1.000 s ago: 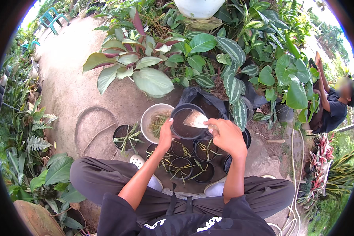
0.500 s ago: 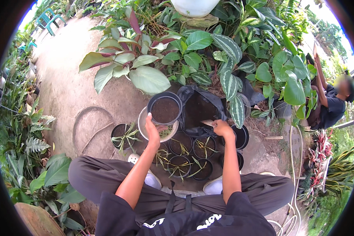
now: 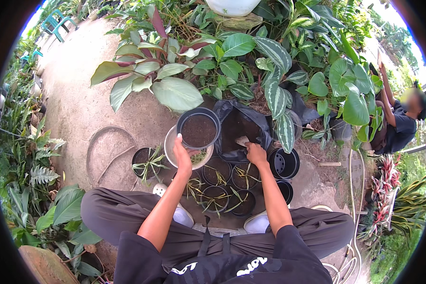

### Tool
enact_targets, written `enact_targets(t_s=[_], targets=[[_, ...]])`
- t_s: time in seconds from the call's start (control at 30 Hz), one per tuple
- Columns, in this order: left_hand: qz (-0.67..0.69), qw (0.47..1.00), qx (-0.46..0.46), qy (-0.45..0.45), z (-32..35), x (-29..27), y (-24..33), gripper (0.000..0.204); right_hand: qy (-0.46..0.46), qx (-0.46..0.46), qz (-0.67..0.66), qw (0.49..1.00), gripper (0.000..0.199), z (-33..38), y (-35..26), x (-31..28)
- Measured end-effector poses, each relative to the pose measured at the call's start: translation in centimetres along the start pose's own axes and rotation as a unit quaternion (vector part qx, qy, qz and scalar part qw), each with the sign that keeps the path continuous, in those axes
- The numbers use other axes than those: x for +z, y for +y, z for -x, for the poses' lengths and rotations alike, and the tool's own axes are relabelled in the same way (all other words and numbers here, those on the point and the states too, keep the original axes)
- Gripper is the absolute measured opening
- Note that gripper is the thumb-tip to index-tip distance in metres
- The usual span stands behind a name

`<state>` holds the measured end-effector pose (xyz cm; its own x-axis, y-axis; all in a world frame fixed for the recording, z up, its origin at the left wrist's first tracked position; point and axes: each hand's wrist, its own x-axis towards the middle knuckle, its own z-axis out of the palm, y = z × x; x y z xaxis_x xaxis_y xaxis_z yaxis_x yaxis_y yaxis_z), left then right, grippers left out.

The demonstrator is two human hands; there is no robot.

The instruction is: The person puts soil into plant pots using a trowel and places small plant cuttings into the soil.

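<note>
Bare earthen ground (image 3: 80, 102) bears planted black plastic pots (image 3: 241, 208) near, a seemingly unfilled pot (image 3: 281, 162) right; left hand (image 3: 182, 157) holds a soil-filled, unplanted black pot (image 3: 198, 112), right hand (image 3: 257, 155) grips a pale-bladed trowel (image 3: 242, 140) inside the far black plastic bag (image 3: 266, 131).

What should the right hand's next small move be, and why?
Probably scooping a little potting soil with the trowel: the right hand has its blade at the open black plastic bag's soil, while the left hand holds a black pot filled below its rim.
</note>
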<state>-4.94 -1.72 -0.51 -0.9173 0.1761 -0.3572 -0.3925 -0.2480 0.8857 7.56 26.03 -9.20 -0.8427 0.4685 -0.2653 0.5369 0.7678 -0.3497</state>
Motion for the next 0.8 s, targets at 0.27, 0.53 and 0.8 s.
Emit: enact_targets(t_s=[0.27, 0.53, 0.8], targets=[[-0.002, 1.000, -0.004, 0.001, -0.2, 0.0, 0.2, 0.066, 0.020, -0.022, -0.090, 0.996, 0.039, -3.6, -2.4, 2.5], [0.000, 1.000, 0.004, 0.005, -0.1, 0.6, 0.3, 0.064, 0.023, -0.034, -0.215, 0.976, 0.045, -8.0, -3.0, 5.5], [0.022, 1.000, 0.000, 0.019, 0.0, 0.4, -0.3, 0.059, 0.052, -0.050, -0.199, 0.977, 0.044, -4.1, -3.7, 1.3]])
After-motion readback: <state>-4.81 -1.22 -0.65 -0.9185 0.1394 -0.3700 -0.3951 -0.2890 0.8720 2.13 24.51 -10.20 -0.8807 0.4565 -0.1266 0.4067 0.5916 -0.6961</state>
